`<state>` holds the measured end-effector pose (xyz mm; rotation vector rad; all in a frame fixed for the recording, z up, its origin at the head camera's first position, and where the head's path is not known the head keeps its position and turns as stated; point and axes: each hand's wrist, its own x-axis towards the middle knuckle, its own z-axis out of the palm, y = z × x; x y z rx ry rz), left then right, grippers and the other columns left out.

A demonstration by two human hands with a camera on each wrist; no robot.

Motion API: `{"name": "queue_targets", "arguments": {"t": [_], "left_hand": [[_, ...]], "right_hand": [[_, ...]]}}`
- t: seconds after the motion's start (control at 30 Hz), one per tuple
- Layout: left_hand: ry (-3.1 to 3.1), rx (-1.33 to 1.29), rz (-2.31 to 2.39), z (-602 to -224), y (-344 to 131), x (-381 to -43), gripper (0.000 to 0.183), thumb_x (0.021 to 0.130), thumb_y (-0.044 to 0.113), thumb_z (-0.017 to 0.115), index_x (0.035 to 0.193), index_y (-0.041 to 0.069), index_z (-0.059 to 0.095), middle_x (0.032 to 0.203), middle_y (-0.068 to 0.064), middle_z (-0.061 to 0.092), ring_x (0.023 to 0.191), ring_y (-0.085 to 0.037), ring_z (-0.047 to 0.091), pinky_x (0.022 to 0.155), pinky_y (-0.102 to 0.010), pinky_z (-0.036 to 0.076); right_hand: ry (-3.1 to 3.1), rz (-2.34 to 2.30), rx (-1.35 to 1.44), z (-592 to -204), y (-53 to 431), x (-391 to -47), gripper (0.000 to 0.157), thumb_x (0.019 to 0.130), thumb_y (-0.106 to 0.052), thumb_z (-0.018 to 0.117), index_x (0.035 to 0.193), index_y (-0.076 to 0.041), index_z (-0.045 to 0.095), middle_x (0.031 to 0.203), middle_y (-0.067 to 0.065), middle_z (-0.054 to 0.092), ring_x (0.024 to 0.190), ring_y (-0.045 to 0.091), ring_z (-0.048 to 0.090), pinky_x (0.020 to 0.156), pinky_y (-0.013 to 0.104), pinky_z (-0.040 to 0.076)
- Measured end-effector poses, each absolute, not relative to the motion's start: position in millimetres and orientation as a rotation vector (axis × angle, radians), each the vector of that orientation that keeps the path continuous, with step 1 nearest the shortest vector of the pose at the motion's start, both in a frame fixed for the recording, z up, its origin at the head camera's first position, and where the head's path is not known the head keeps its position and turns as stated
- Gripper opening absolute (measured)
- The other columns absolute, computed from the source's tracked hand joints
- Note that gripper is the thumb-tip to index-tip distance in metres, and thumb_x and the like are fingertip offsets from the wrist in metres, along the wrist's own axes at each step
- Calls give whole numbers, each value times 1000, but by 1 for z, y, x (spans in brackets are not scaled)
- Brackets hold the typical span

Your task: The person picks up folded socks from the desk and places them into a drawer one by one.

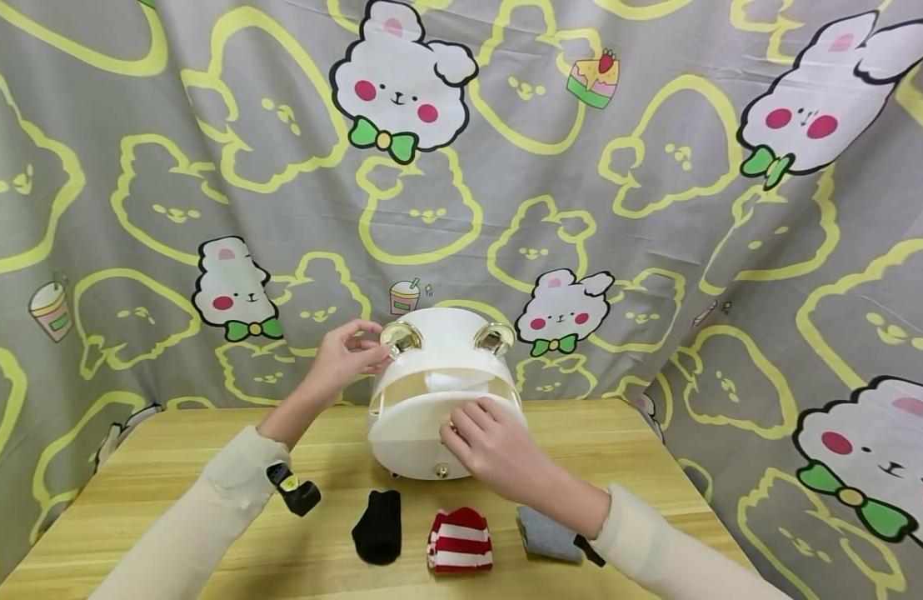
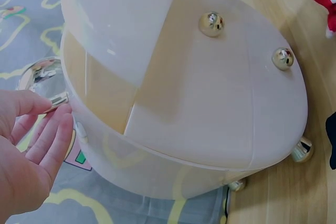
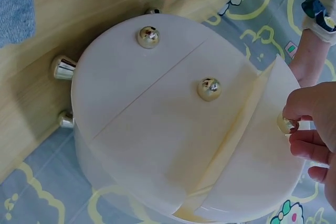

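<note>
A white rounded storage box (image 1: 408,451) with gold ear-like rings and gold knobs stands on the table. My left hand (image 1: 349,354) is at its left side, thumb and fingers pinching the gold ring (image 2: 39,80). With curled fingers, my right hand (image 1: 495,446) pinches the gold knob (image 3: 286,123) of the top front panel (image 3: 257,169). That panel stands partly out from the box, showing a beige inside (image 2: 102,85). Two lower panels, each with a gold knob, sit flush. In front lie a black sock (image 1: 379,527), red-and-white striped socks (image 1: 460,542) and a folded grey-blue cloth item (image 1: 549,535).
The wooden table (image 1: 281,533) ends at a grey curtain (image 1: 506,192) with rabbit prints, which hangs close behind the box and along both sides. Small gold feet (image 2: 302,149) hold the box up. Each wrist wears a small black camera (image 1: 292,489).
</note>
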<state>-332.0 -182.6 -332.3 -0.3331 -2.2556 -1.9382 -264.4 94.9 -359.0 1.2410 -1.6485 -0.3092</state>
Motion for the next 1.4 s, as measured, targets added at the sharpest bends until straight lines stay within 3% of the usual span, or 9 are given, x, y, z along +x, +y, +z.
{"name": "queue_targets", "arguments": {"t": [0.17,0.73,1.4], "left_hand": [[-2253,-324,-1940,-333,-182,-332,29,95,6,70,120,-2,57,89,-6,72,82,-13,76,78,-36,64],[-2260,-348,-1923,-331,-182,-332,28,95,7,70,119,0,57,87,-4,72,81,-10,75,86,-50,62],[-2268,-349,-1911,-331,-182,-330,31,96,7,70,121,-4,56,88,-7,73,82,-10,75,82,-40,64]], "right_hand": [[-1635,-296,1233,-359,92,-275,24,107,-15,48,94,-8,67,85,4,61,78,20,59,77,31,55],[-1675,-279,1226,-360,89,-292,31,108,-8,39,93,-8,66,87,5,63,81,21,62,79,33,56],[-1689,-287,1200,-362,88,-301,29,106,-5,42,93,-8,67,88,4,63,83,20,63,79,33,56]]}}
